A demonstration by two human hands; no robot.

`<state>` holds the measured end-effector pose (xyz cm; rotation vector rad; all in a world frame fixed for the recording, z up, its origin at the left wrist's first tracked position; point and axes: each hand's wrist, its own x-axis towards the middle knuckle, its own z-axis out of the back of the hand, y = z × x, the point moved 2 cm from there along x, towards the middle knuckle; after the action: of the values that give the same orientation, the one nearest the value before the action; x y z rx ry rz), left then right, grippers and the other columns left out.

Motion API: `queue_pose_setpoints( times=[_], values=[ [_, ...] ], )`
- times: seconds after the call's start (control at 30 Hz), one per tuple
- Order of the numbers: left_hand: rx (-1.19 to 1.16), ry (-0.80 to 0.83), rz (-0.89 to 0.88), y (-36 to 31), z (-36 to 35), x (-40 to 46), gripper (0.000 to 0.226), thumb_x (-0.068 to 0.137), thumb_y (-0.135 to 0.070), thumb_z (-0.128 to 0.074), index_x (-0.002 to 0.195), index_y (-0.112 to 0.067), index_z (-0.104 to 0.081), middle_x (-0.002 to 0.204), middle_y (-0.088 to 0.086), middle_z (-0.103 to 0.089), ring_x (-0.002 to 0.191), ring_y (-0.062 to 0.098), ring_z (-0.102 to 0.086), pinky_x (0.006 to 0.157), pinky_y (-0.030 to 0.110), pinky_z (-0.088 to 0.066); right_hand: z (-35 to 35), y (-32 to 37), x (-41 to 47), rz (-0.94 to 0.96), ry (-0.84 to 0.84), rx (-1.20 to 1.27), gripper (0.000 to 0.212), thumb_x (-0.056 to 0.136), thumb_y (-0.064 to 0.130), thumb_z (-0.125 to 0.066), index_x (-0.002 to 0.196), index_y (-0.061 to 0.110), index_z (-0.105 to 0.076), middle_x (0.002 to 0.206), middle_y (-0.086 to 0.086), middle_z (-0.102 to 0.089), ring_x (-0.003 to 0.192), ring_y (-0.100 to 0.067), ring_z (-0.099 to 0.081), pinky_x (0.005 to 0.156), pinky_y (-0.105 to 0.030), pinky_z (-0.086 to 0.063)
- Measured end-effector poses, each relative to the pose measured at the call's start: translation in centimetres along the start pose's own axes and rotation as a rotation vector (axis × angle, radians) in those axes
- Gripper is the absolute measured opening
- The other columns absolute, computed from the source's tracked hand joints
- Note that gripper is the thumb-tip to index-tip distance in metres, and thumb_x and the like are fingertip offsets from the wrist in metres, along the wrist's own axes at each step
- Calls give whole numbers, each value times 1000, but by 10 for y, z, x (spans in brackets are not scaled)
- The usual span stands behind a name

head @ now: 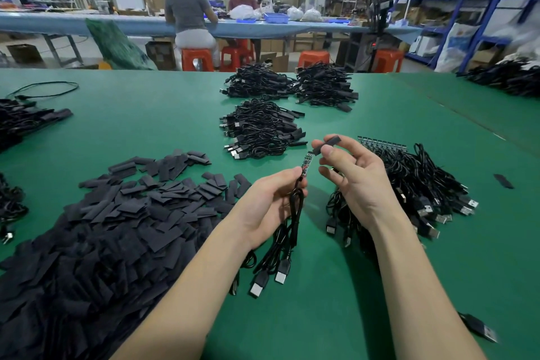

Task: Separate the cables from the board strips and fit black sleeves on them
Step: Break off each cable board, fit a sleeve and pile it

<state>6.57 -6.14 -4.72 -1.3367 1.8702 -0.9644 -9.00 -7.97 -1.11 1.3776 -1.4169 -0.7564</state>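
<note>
My left hand [271, 199] is curled round a small bunch of thin black USB cables [287, 231], thumb and forefinger pinching the top of one so that its narrow green circuit board tip [306, 161] sticks up toward my other hand. The cables loop down under my palm, and their silver-mouthed plugs [270, 278] rest on the green matted counter [336, 301] between my forearms. My right hand [356, 175] pinches a short flat black sleeve [328, 144] between thumb and forefinger, its lower end just at the top of the board tip; I cannot tell whether the two touch. The other fingers of that hand are curled over something small and dark that I cannot make out.

Left of my left hand spreads a big loose heap of flat black sleeves [117, 228], reaching the near counter edge. Right of and behind my right hand lies a pile of black cables attached to board strips [418, 181], the pale strip edges [382, 142] showing at its far end and plugs fanned out to the right. Beyond both hands sit three bundles of sleeved black cables [260, 131], one nearer and two farther. More dark cable piles lie at the far left [26, 120] and far right [508, 79] counter edges. A single sleeve [503, 180] lies well right of my right hand, and a lone black USB plug [479, 327] lies by my right forearm.

Across the aisle, a shallow blue plastic tray [276, 18] sits on a long blue bench among tied white bags [242, 12]; its contents are hidden.
</note>
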Motion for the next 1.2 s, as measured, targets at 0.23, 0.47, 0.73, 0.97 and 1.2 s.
queue_pose_setpoints(
  times=[0.23, 0.47, 0.73, 0.97, 1.2],
  values=[
    [24, -6, 10, -2, 0, -1, 15, 80, -27, -69, 70, -19, -76, 78, 0, -65, 70, 12, -62, 76, 27, -47, -2, 1, -1, -19, 28, -60, 19, 89, 13, -73, 84, 30, -79, 108, -8, -77, 76, -9, -63, 73, -22, -55],
    [88, 38, 10, -4, -1, -4, 13, 82, -24, -68, 71, -19, -75, 77, 1, -64, 70, 13, -60, 79, 29, -44, 2, 3, -2, -102, 97, -39, 11, 79, 22, -78, 88, 28, -78, 111, -9, -76, 72, -9, -61, 68, -22, -56],
    [289, 116, 17, -17, 0, -11, 8, 93, -17, -60, 90, -13, -66, 76, -1, -63, 71, 9, -59, 69, 19, -48, 9, 8, -6, -216, 229, -127, 14, 80, 21, -76, 92, 25, -79, 111, -11, -76, 73, -9, -63, 66, -22, -55],
    [401, 157, 5, -29, 1, -15, 9, 92, -18, -62, 85, -15, -67, 77, -1, -62, 71, 6, -58, 66, 16, -48, 6, 8, -7, -253, 313, -63, 16, 82, 16, -73, 92, 28, -78, 111, -11, -76, 72, -7, -63, 68, -20, -55],
    [488, 179, 0, -35, 1, -17, 12, 97, -16, -60, 89, -15, -69, 79, -1, -63, 72, 6, -58, 72, 16, -47, 7, 4, -9, -273, 317, 8, 19, 77, 15, -78, 94, 24, -79, 115, -16, -74, 77, -10, -69, 73, -19, -57]
  ],
)
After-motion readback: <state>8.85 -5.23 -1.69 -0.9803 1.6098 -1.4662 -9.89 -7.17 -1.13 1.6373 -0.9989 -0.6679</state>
